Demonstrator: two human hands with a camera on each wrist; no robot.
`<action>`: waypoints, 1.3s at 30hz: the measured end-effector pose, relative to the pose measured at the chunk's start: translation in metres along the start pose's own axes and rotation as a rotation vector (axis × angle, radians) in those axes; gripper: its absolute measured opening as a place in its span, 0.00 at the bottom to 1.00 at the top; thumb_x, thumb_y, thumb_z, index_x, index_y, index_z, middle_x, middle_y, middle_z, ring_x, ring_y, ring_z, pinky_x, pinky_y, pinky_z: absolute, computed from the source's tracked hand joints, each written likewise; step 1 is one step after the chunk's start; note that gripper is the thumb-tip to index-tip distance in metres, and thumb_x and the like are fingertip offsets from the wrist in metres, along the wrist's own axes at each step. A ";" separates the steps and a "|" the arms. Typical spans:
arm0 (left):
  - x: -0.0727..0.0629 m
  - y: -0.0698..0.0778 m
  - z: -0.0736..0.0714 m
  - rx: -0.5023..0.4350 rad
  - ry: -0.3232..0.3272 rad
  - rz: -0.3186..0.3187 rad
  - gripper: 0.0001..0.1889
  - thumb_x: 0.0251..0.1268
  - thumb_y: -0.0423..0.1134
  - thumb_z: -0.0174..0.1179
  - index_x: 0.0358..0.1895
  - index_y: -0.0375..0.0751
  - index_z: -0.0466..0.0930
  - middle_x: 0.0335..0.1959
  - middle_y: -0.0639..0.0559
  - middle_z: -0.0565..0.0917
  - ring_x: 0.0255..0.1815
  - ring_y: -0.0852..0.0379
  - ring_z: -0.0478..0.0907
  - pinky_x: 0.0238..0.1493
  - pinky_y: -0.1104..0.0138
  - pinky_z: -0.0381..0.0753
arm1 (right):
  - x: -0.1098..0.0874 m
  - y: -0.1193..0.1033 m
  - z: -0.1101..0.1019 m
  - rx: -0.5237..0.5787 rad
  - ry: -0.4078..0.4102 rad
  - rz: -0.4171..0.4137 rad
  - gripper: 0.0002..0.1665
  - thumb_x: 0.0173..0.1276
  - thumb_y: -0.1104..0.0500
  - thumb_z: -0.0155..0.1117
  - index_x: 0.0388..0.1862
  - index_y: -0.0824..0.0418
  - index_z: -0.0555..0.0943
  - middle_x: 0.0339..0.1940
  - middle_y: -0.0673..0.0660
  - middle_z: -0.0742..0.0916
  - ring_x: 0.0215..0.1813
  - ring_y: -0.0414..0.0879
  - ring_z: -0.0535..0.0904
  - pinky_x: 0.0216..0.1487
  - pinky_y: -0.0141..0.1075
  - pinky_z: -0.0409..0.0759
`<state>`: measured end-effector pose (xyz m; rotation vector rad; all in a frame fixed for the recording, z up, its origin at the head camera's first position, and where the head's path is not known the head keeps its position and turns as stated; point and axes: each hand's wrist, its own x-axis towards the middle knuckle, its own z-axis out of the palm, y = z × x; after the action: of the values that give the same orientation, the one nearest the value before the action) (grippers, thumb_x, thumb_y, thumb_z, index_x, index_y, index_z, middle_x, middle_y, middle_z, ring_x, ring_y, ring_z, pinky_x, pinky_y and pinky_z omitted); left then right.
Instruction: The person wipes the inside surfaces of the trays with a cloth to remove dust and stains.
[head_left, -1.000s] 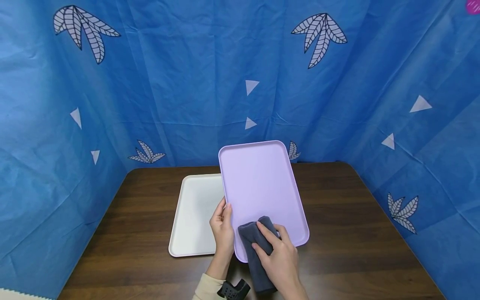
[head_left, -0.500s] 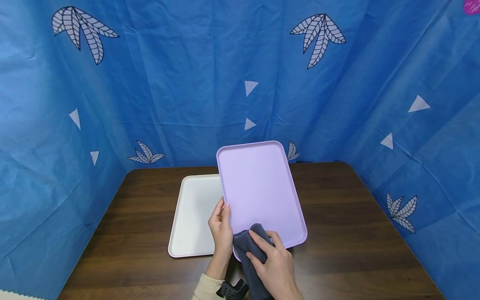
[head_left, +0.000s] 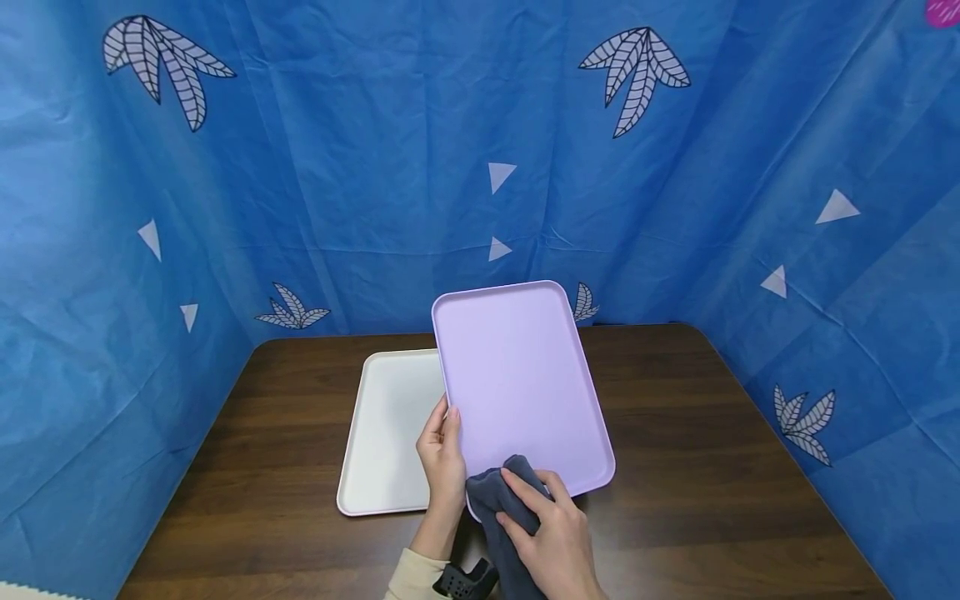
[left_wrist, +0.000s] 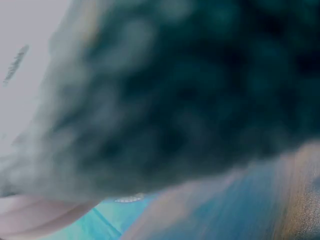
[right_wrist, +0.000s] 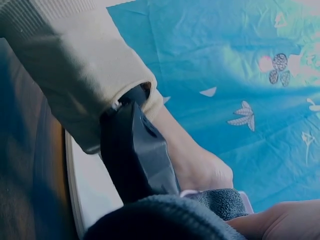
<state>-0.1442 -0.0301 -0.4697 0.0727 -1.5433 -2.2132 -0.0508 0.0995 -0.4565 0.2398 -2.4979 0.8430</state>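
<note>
I am facing a dark brown, wood-grained worktop (head_left: 690,450), its far corners curving round. Blue fabric (head_left: 360,167) is hanging behind the worktop and along its left and right sides, creasing in folds. Outlined pale leaves (head_left: 639,71) and white triangles (head_left: 498,173) are patterning it beyond and beside the worktop. A pink patch (head_left: 943,12) is showing high to the worktop's right. Light is paling the fabric left of the worktop.
</note>
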 end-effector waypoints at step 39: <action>-0.001 0.000 0.001 -0.003 -0.008 -0.004 0.21 0.76 0.35 0.50 0.64 0.23 0.70 0.59 0.26 0.77 0.47 0.68 0.82 0.44 0.75 0.82 | 0.017 0.073 -0.044 -0.121 0.027 0.399 0.33 0.50 0.57 0.80 0.58 0.47 0.83 0.51 0.60 0.84 0.48 0.62 0.83 0.40 0.57 0.79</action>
<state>-0.1439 -0.0286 -0.4697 0.0656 -1.5455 -2.2213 -0.0709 0.1837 -0.4553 -0.3193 -2.5993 0.8314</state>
